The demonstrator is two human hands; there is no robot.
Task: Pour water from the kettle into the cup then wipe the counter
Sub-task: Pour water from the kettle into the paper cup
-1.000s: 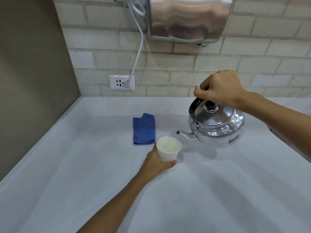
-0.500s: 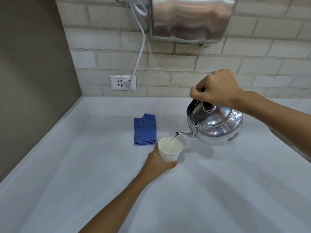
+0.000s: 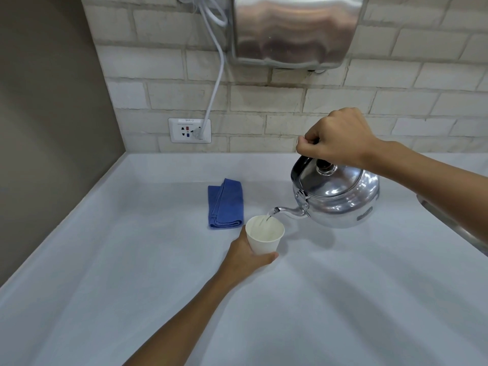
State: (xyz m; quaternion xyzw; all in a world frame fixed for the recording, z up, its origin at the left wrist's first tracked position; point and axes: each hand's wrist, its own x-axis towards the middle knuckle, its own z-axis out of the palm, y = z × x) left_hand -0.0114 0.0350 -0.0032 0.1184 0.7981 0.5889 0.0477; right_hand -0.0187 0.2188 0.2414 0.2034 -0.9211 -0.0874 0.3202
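A shiny metal kettle [image 3: 340,198] hangs tilted above the white counter [image 3: 132,260], spout pointing left and down. My right hand [image 3: 335,137] is closed around its top handle. A thin stream of water runs from the spout into a white paper cup [image 3: 264,237] that stands on the counter. My left hand [image 3: 244,256] is wrapped around the cup's left side and base. A folded blue cloth [image 3: 225,203] lies on the counter just behind and left of the cup.
A steel hand dryer [image 3: 295,30] hangs on the tiled wall, its white cable [image 3: 215,85] running down to a wall socket [image 3: 189,130]. A brown side wall [image 3: 47,114] bounds the counter on the left. A metal sink rim [image 3: 454,225] shows at the right edge.
The kettle has tipped further and moved left so its spout is over the cup, and water now flows into it. My left hand has kept hold of the cup.
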